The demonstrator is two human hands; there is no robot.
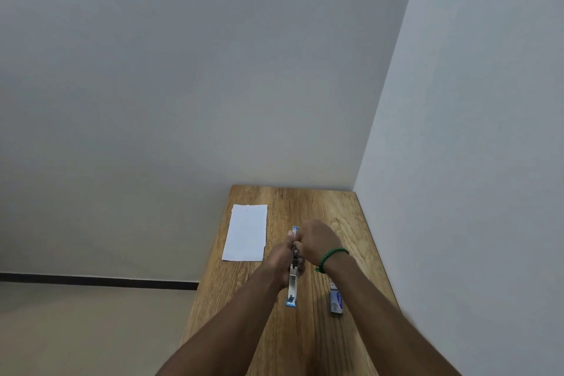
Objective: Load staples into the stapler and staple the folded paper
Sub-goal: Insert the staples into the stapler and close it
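Head view: stapler (292,281), long axis running away from the person, gripped mid-body by the left hand (282,256), right hand (316,239) pinching its far end; folded paper (245,232) lies leftward on the table (305,345).

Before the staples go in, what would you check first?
1. Stapler swung open, metal channel showing: ok.
2. Left hand grips the stapler at its middle: ok.
3. Staple strip in the right hand: cannot tell, its curled fingers are hidden.
4. Staple box lies on the table beside the right forearm: ok.
5. Paper lies flat to the left, apart from the stapler: ok.
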